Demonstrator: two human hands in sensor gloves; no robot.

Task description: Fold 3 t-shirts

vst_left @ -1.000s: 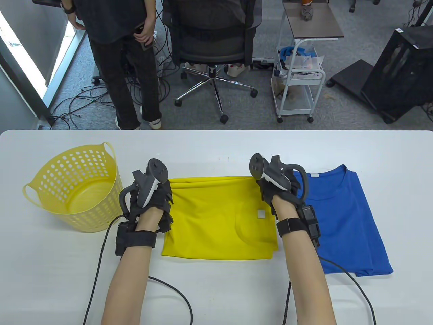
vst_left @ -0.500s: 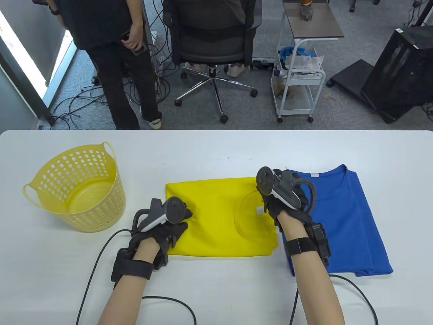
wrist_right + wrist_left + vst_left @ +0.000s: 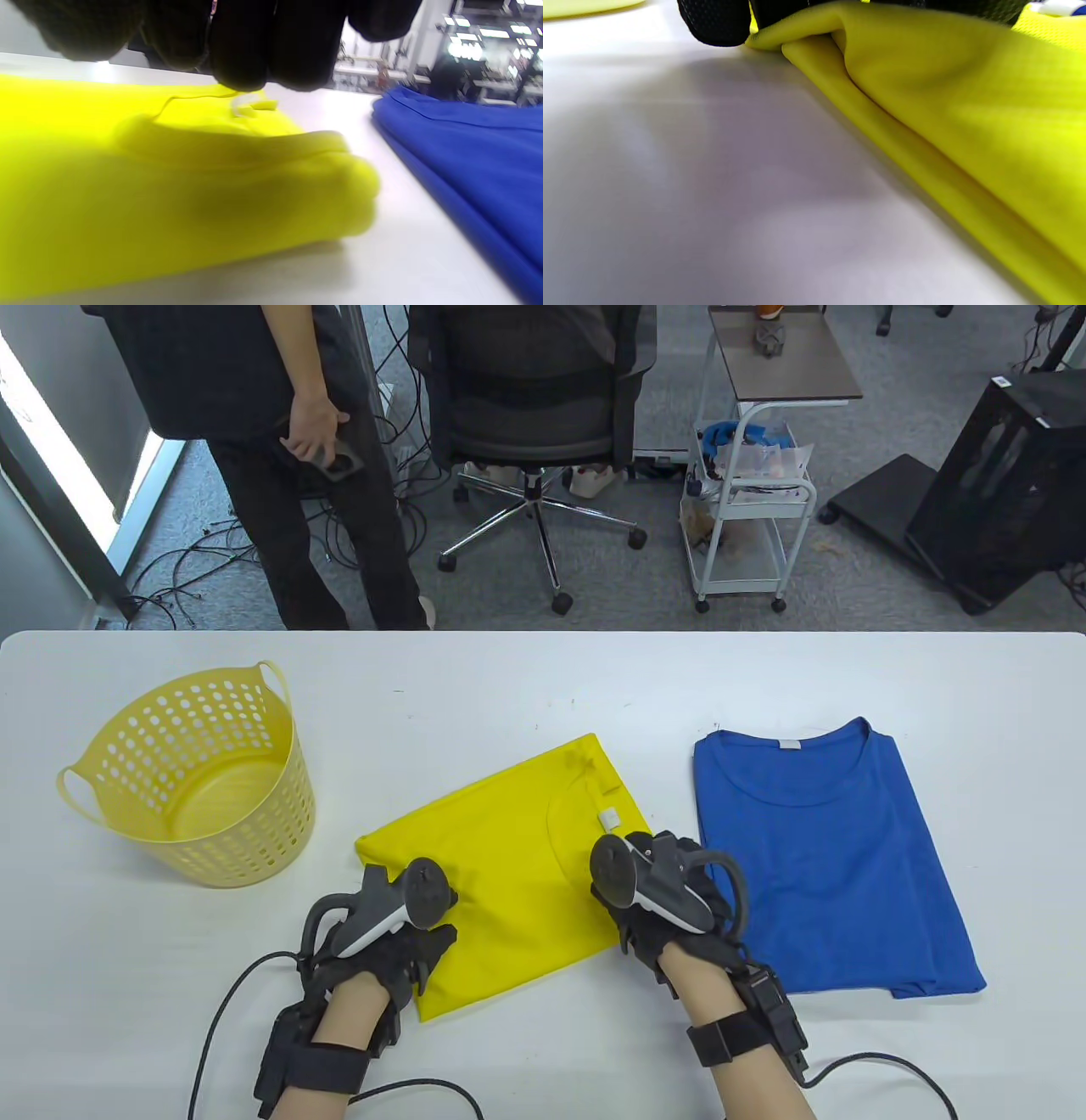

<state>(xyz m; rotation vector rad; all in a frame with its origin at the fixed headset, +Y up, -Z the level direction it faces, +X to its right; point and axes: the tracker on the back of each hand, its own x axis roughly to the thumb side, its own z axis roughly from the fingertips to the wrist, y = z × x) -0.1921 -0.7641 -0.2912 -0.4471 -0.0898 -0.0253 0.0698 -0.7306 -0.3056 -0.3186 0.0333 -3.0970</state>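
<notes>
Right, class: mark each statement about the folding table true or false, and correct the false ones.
1. The yellow t-shirt lies square to the table edge. False: it sits turned at an angle.
2. The blue t-shirt lies to the right of the yellow one. True.
3. The yellow basket holds a shirt. False: none shows inside.
4. The left hand grips the yellow shirt's edge. True.
5. The right hand rests on the blue shirt. False: it is at the yellow shirt.

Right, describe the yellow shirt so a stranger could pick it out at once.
Start at the white table: a yellow perforated basket stands at its left, a blue shirt lies at its right. Between them, nearest the person, lies the yellow shirt. Unlike the square-lying blue one, it sits skewed, with the left hand and right hand on its near corners.
</notes>
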